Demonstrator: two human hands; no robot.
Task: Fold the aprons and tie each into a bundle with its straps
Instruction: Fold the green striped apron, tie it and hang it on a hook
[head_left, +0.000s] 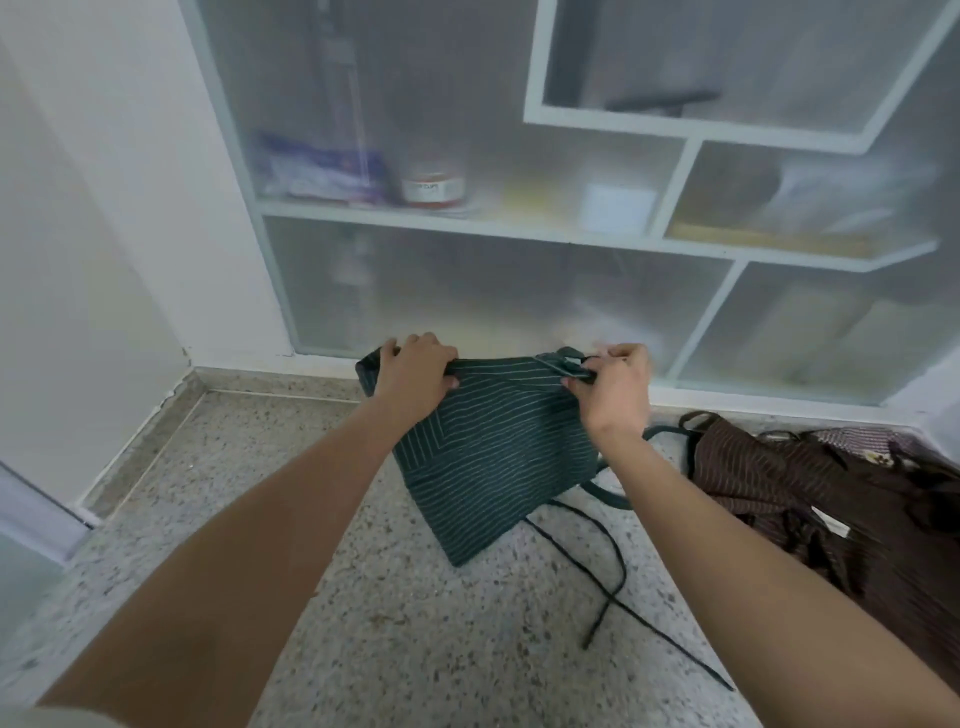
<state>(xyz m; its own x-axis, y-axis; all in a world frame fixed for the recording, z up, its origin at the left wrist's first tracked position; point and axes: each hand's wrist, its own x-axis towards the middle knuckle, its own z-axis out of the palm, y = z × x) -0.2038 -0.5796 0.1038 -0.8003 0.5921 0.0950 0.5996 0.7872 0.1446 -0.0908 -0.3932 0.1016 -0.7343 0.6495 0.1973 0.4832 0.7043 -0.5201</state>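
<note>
We are holding a folded dark green pinstriped apron (488, 447) up by its top edge, above a speckled stone floor (415, 649) and in front of a frosted-glass cabinet (467, 291). Our left hand (415, 374) is gripping the upper left corner, its fingers (426, 345) curled over the fold and the thumb pressing the near face. Our right hand (615, 389) is pinching the upper right corner together with a strap loop (571, 358). The lower corner of the apron is touching the floor. Its thin dark straps (608, 587) are trailing across the floor and crossing each other below the apron. A brown striped apron (779, 483) is lying crumpled on the floor to the right, well apart from our hands.
</note>
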